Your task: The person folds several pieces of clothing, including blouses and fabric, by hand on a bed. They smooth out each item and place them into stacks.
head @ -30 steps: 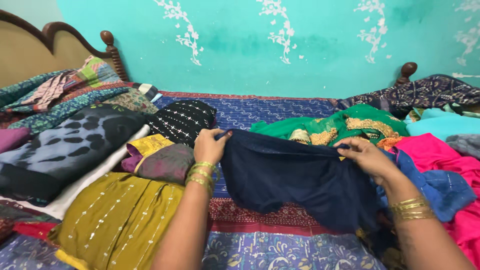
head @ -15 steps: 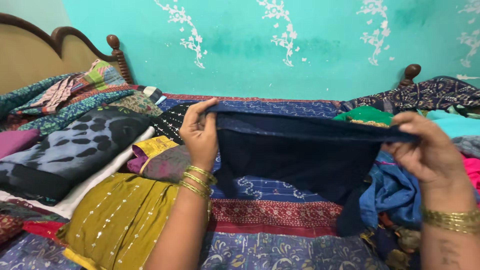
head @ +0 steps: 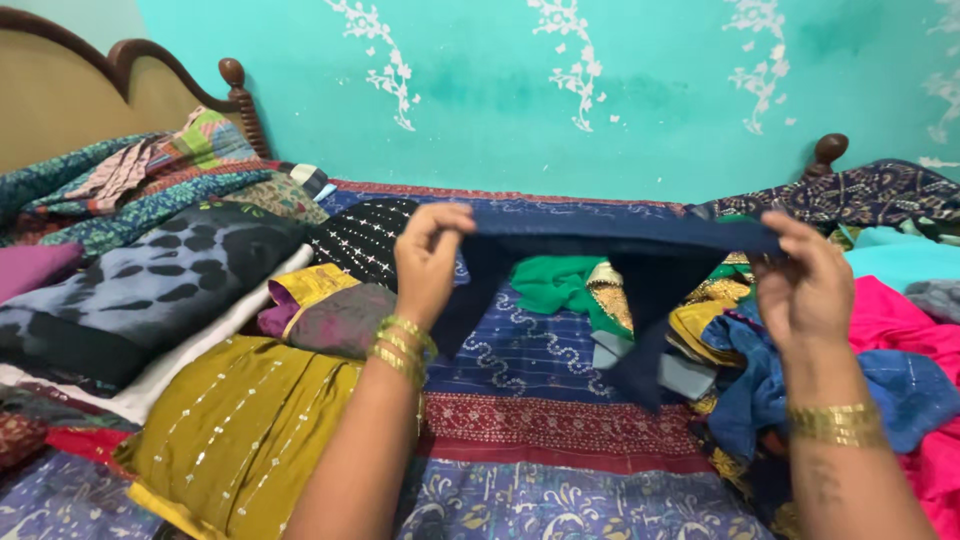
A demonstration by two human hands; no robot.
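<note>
Lifted and folded narrower, the navy cloth (head: pixel 620 240) now stretches between both hands.

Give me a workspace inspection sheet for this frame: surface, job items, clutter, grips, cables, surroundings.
Surface: bed covered by a blue and red patterned spread.
Job's things: dark navy cloth, stretched in the air between both hands, its lower part hanging in points.
Clutter: mustard embroidered garment and black dotted fabric on the left; green and gold garment, blue cloth and pink cloth on the right.
Grips: left hand pinches the cloth's left end; right hand pinches its right end.
Cables: nothing seen.
Surroundings: turquoise wall with white floral patterns; wooden headboard at left.
</note>
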